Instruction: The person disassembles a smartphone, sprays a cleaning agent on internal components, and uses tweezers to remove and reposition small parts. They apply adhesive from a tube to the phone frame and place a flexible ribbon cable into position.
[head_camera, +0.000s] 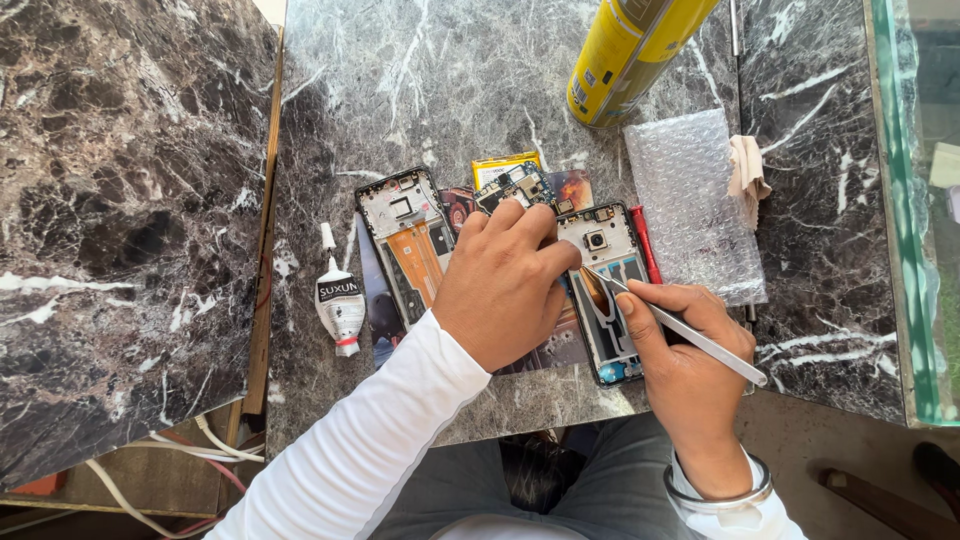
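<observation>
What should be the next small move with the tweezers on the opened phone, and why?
Probably ease the tweezers tip slightly deeper under the part inside the open phone frame: the right hand already has the tip there, and the left hand steadies the frame.

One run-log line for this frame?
left hand: steadies opened phone | right hand: holds tweezers, tips inside phone | glue tube: left, untouched

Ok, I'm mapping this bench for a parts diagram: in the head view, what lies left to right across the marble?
Glue bottle → opened phone frame → left hand → second phone frame → right hand holding tweezers → bubble wrap.
</observation>
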